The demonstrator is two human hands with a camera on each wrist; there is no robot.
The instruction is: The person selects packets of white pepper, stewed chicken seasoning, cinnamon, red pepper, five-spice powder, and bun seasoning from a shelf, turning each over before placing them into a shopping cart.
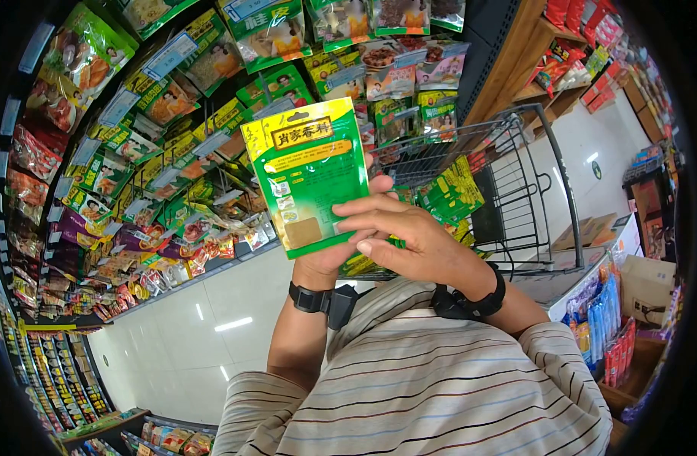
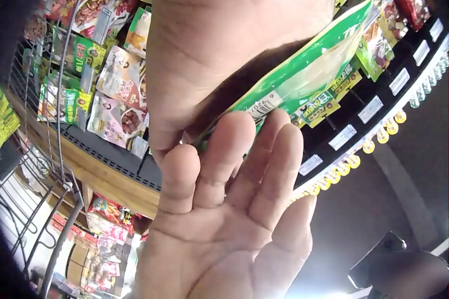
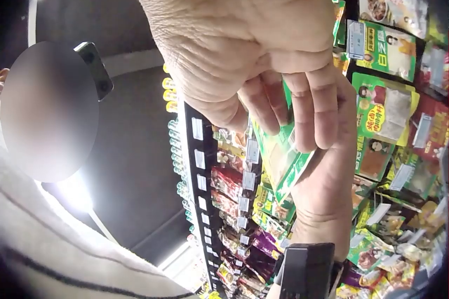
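Note:
A green and yellow spice packet [image 1: 310, 178] is held up in front of the body, its printed back toward the head camera. My left hand [image 1: 327, 261] grips it from behind and below, with the palm mostly hidden by the packet and fingertips showing past its right edge. Over the lower right of the packet lie the loosely extended fingers of my right hand [image 1: 413, 232], touching its face. From the left wrist, the packet [image 2: 309, 78] appears edge-on above the right fingertips. In the right wrist view, the right hand's fingers [image 3: 303, 113] overlap the packet [image 3: 280, 159].
Shelves of hanging food packets [image 1: 166, 99] with price tags curve along the front and left. A wire shopping cart [image 1: 527, 190] stands at the right, holding similar green and yellow packets [image 1: 451, 190]. Tiled floor [image 1: 188, 327] shows at lower left.

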